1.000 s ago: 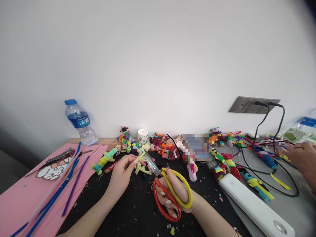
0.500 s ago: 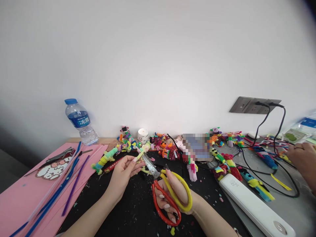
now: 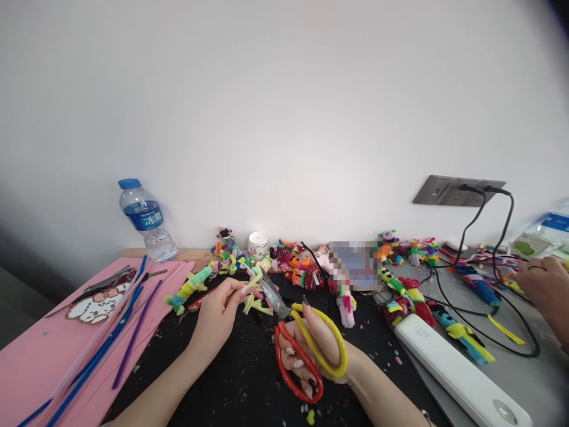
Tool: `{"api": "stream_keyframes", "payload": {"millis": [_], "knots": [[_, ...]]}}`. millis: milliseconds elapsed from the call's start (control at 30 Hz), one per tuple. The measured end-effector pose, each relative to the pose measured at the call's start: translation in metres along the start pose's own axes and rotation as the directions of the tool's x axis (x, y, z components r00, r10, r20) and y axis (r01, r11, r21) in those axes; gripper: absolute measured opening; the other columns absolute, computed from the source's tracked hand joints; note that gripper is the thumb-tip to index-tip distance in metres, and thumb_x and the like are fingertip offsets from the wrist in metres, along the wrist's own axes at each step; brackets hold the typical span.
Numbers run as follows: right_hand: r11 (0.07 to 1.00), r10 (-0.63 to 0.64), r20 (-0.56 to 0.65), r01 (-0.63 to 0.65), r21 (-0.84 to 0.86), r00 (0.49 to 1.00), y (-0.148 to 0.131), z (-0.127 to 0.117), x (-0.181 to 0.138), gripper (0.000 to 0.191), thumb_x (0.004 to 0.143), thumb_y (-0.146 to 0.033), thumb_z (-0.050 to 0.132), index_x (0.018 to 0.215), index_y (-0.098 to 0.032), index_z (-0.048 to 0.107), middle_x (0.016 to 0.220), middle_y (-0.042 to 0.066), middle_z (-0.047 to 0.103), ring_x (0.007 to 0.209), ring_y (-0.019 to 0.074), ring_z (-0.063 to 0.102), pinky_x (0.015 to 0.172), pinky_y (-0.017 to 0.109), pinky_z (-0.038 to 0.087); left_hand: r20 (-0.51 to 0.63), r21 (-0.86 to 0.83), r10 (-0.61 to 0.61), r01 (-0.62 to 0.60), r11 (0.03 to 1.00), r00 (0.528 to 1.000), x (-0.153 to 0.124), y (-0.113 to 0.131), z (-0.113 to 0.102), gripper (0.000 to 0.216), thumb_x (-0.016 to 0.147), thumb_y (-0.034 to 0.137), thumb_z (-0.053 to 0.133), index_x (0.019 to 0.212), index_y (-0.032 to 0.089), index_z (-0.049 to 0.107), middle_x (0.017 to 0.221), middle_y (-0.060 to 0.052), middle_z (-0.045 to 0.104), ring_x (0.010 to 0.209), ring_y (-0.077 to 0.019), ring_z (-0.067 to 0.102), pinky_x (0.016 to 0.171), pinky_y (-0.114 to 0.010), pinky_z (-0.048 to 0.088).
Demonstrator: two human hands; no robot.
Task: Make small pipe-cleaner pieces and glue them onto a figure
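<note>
My right hand (image 3: 313, 344) grips a pair of scissors (image 3: 276, 301) with one red and one yellow handle, blades pointing up and left. Between thumb and fingertips, my left hand (image 3: 220, 308) pinches a pale yellow-green pipe cleaner (image 3: 255, 277), right beside the blade tips. Whether the blades touch it I cannot tell. Just below the blades lie several short yellow-green pieces (image 3: 258, 305) on the black mat (image 3: 249, 367). Left of my left hand rests a yellow and teal fuzzy figure (image 3: 191, 287).
Pink sheets (image 3: 53, 356) with blue and purple pipe cleaners (image 3: 137, 338) lie at left, near a water bottle (image 3: 149, 219). A paper cup (image 3: 258, 245) stands by the wall. At right are a long white device (image 3: 457, 367), black cables (image 3: 484, 308) and another person's hand (image 3: 546, 290).
The scissors' handles have drawn closer together, and the blades look more closed. More short yellow-green pieces show below the blades. My left hand has shifted only slightly.
</note>
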State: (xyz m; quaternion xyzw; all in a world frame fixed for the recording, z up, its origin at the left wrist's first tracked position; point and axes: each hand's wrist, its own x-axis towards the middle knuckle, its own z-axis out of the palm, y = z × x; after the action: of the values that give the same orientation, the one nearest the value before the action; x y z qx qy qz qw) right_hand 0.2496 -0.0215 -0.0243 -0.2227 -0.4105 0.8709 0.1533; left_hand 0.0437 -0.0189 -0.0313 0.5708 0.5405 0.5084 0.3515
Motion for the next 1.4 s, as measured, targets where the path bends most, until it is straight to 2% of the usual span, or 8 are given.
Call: {"api": "stream_keyframes", "payload": {"millis": [267,533,667,900,1300,1400], "knots": [[1.000,0.010,-0.063,-0.010,0.011,0.998,-0.003,-0.001,-0.001,0.064,0.073,-0.078,0.028,0.060,-0.017,0.043,0.046,-0.005,0.039,0.026,0.0019,0.028,0.024,0.013,0.027,0.059,-0.078,-0.009,0.014,0.997,0.998,0.002,-0.002,0.000,0.019,0.085,0.036,0.048,0.082,0.018,0.053,0.095,-0.006,0.067,0.094,-0.0216,0.064,0.089,-0.039,0.050],[0.999,0.037,-0.160,-0.042,-0.022,0.986,-0.006,0.004,-0.001,0.065,0.077,-0.076,0.025,0.052,-0.018,0.040,0.038,-0.007,0.034,0.020,0.0006,0.020,0.020,0.013,0.020,0.075,-0.101,-0.030,0.038,0.994,0.997,0.001,0.002,0.000,0.019,0.084,0.036,0.049,0.081,0.018,0.053,0.094,-0.006,0.068,0.094,-0.0213,0.064,0.088,-0.039,0.050],[0.997,0.051,-0.206,-0.063,-0.051,0.977,-0.006,0.004,0.001,0.066,0.076,-0.076,0.025,0.049,-0.018,0.039,0.035,-0.007,0.033,0.018,0.0015,0.021,0.019,0.014,0.022,0.071,-0.109,-0.043,0.051,0.993,0.997,0.002,0.000,0.000,0.020,0.084,0.037,0.049,0.081,0.017,0.052,0.095,-0.006,0.067,0.095,-0.0218,0.064,0.088,-0.039,0.050],[0.994,0.103,-0.232,-0.105,0.002,0.967,-0.003,0.005,0.003,0.067,0.082,-0.071,0.020,0.046,-0.017,0.038,0.030,-0.007,0.031,0.017,0.0026,0.021,0.021,0.018,0.035,0.084,-0.156,-0.079,0.092,0.984,0.993,0.004,-0.003,0.001,0.021,0.083,0.038,0.051,0.081,0.017,0.050,0.095,-0.007,0.068,0.096,-0.0234,0.064,0.087,-0.039,0.050],[0.982,0.190,-0.281,-0.181,0.059,0.941,-0.006,0.014,0.001,0.067,0.089,-0.061,0.006,0.048,-0.016,0.036,0.029,-0.007,0.031,0.017,0.0028,0.019,0.016,0.014,0.026,0.076,-0.163,-0.107,0.118,0.980,0.991,0.002,-0.002,0.002,0.020,0.081,0.038,0.053,0.078,0.018,0.052,0.093,-0.007,0.069,0.096,-0.0244,0.064,0.082,-0.036,0.050],[0.985,0.171,-0.323,-0.164,0.048,0.931,-0.007,0.016,0.001,0.064,0.088,-0.063,0.012,0.048,-0.017,0.034,0.030,-0.008,0.029,0.018,0.0026,0.016,0.016,0.013,0.023,0.082,-0.189,-0.109,0.123,0.974,0.991,0.003,-0.003,0.003,0.021,0.081,0.039,0.052,0.078,0.018,0.051,0.093,-0.008,0.069,0.096,-0.0250,0.064,0.083,-0.038,0.050]]}}
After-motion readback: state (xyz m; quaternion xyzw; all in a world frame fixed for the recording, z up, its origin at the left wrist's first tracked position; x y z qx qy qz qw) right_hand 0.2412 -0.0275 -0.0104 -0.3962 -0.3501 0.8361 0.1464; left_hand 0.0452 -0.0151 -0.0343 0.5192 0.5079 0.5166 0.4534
